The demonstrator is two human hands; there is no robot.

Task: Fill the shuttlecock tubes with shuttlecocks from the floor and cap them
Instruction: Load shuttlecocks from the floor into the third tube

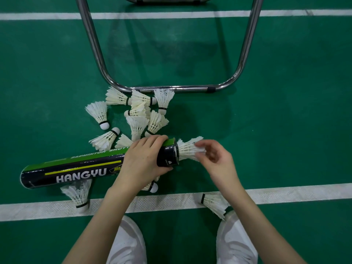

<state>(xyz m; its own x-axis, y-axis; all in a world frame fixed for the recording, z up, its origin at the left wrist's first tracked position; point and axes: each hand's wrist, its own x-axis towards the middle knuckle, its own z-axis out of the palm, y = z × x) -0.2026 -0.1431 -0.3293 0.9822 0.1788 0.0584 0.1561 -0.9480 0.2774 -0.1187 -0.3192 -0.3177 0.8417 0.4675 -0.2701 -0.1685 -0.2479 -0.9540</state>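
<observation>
The tube point(80, 168) is held level above the floor, its long axis running left to right, gripped near its open right end by the left hand point(142, 161). A shuttlecock point(187, 149), half inside that mouth, is pinched at the feathers by the right hand point(215, 159), the nearer one.

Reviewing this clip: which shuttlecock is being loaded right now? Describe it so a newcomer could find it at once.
Find the long green-and-black tube lying across the green floor, gripped near its open end by the left hand. The shuttlecock sticks out of that end, its feathers pinched by the right hand. It alone is partly inside the tube; the others lie loose on the floor.
</observation>
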